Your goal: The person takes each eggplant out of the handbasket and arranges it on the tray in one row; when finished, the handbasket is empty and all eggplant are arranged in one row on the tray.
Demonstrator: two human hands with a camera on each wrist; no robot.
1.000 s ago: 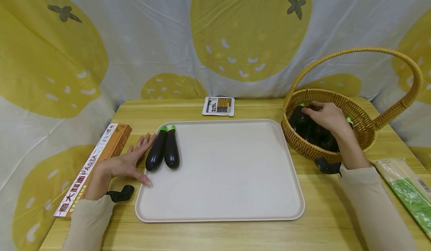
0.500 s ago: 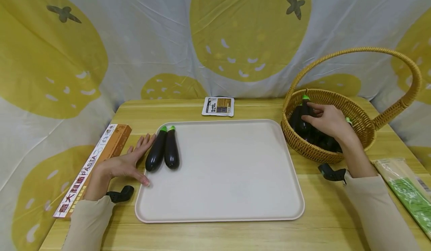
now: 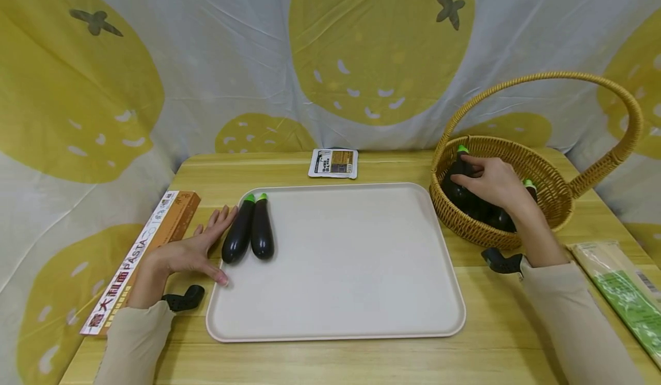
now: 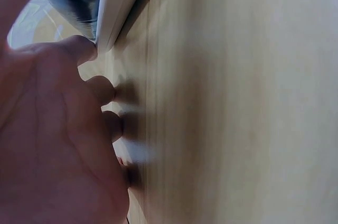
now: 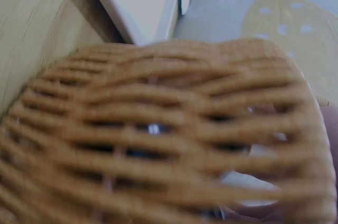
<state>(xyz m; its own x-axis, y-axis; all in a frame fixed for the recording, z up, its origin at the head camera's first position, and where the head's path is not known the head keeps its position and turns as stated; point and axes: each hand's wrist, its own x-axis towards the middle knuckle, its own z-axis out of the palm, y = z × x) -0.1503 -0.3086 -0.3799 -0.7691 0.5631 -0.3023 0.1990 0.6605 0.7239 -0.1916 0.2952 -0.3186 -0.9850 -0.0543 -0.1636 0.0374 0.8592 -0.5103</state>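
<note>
My right hand (image 3: 493, 184) reaches into a wicker basket (image 3: 555, 204) and pinches a dark eggplant (image 3: 463, 164) below its green top, thumb on the near side. Several other eggplants lie under that hand, partly hidden. The basket's wall (image 5: 158, 145) fills most of the right wrist view and covers the fingers there. Two eggplants (image 3: 238, 233) lie side by side at the left of a white tray (image 3: 356, 259). My left hand (image 3: 188, 253) rests with fingers spread at the tray's left rim, thumb over the edge, beside the outer eggplant. Its palm (image 4: 53, 134) shows in the left wrist view.
A long pasta box (image 3: 139, 259) lies left of the tray, beneath the left forearm. Behind the tray is a small printed packet (image 3: 333, 163). A green and clear package (image 3: 622, 293) lies at the right edge. The basket's tall handle (image 3: 547, 76) arches above the right hand.
My right hand has taken hold of an eggplant in the basket and brought its green top up into sight, then shifted slightly left with it. The left hand stays put.
</note>
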